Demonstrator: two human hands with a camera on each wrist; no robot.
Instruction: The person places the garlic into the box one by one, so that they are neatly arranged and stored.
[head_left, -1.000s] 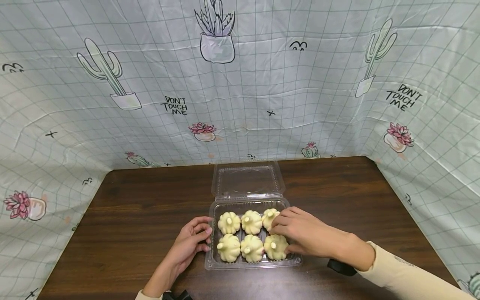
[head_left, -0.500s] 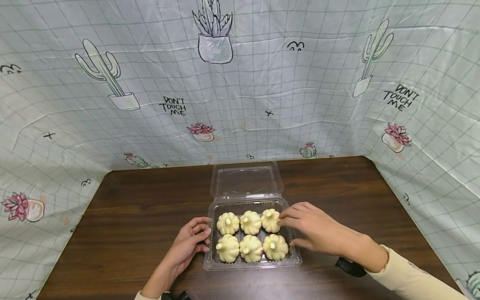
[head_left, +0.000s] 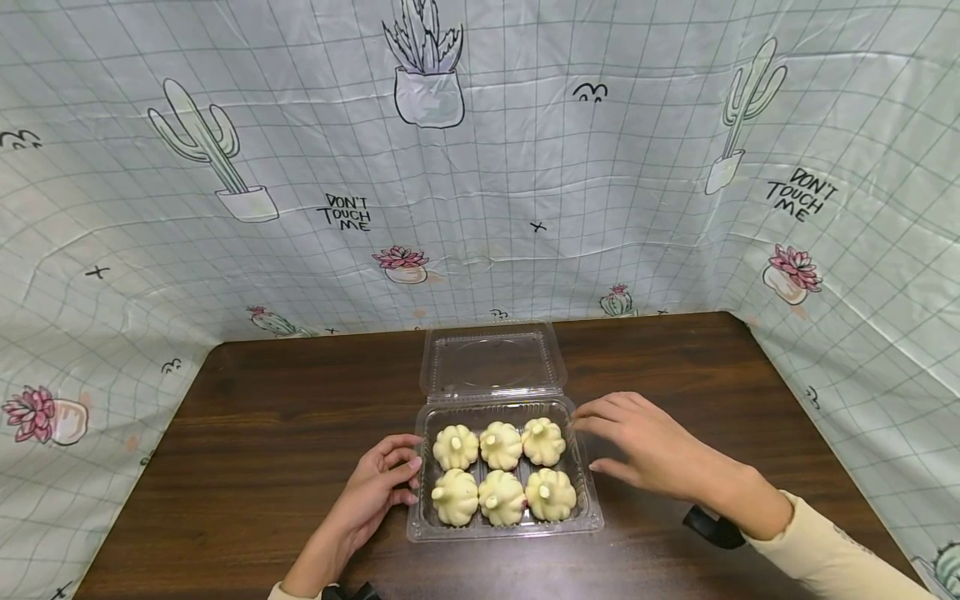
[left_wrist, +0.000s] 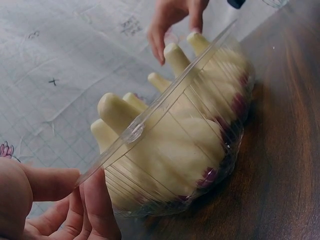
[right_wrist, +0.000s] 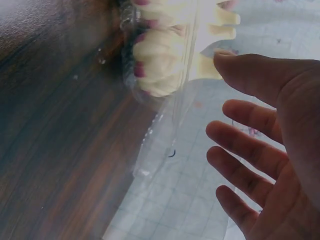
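A clear plastic clamshell box [head_left: 506, 533] lies on the table with its lid [head_left: 492, 362] folded back. Inside sit several cream-coloured garlic bulbs [head_left: 455, 447] in two rows, stems up; purple patches show low on their sides in the left wrist view. My left hand [head_left: 382, 479] is at the box's left side, and its thumb and fingers [left_wrist: 97, 200] pinch the rim. Just off the right side hovers my right hand [head_left: 652, 446], holding nothing. Its fingers [right_wrist: 245, 175] are spread and relaxed, apart from the nearest garlic bulb [right_wrist: 157, 62].
Dark wooden table [head_left: 315, 400] surrounds the box on both sides. A pale checked cloth [head_left: 480, 183] printed with cacti hangs behind the table and along its left and right sides.
My right hand has let go of the bulbs at the right end and drawn away to the right. The far right bulb is now fully visible. My left hand stays at the rim.
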